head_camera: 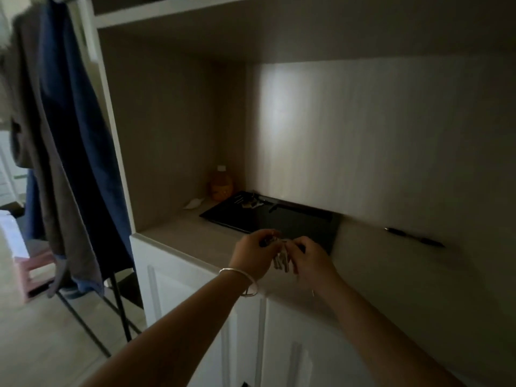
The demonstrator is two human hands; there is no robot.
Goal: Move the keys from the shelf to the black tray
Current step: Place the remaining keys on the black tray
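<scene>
Bunch of silvery metal keys point(280, 258); glossy black flat tray point(251, 219), smooth and reflective; matt pale wood-grain shelf point(391, 269); thin shiny metal bangle point(242, 277); hanging blue cloth garment point(75, 129), left; glossy black pen point(414, 237), far right.

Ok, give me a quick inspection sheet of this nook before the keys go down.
Surface: shelf, dim, mostly bare.
Job's things: keys held in the air at the near edge of the black tray, not yet set down.
Clutter: orange bottle in the back corner, white scrap beside it, small items at the tray's far end, pen to the right.
Grip: left hand and right hand both pinch the keys.
Cables: nothing seen.
Surroundings: clothes hanging at left, white cabinet doors below.
</scene>
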